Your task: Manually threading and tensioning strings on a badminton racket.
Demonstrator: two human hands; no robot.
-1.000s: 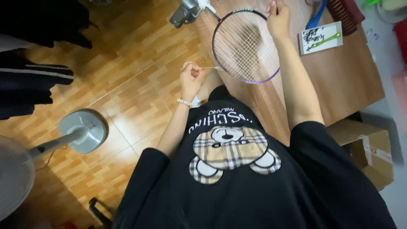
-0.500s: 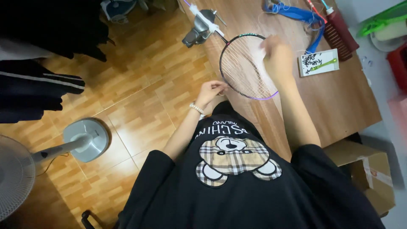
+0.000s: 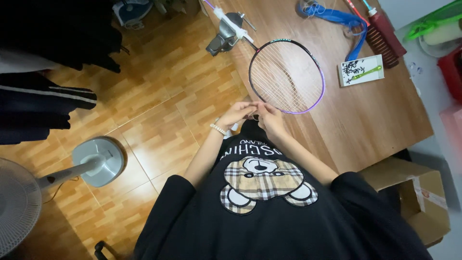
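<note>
The single head-mounted camera looks steeply down from above the wearer's chest, close in, facing the desk [image 3: 385, 115] edge and the floor [image 3: 159, 110].

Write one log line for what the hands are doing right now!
left hand: pinching string at racket rim | right hand: meets left hand there | badminton racket: lies on wooden table, handle in vise

A small home workshop for stringing racquets.

A badminton racquet [image 3: 287, 76] lies on a wooden workbench [image 3: 385, 115], its shaft clamped in a metal vise [image 3: 226, 32] at the bench edge; blue cord [image 3: 337, 17], a cardboard box [image 3: 414, 192], a standing fan [image 3: 57, 178] and a wood-patterned floor [image 3: 159, 120] surround it.
</note>
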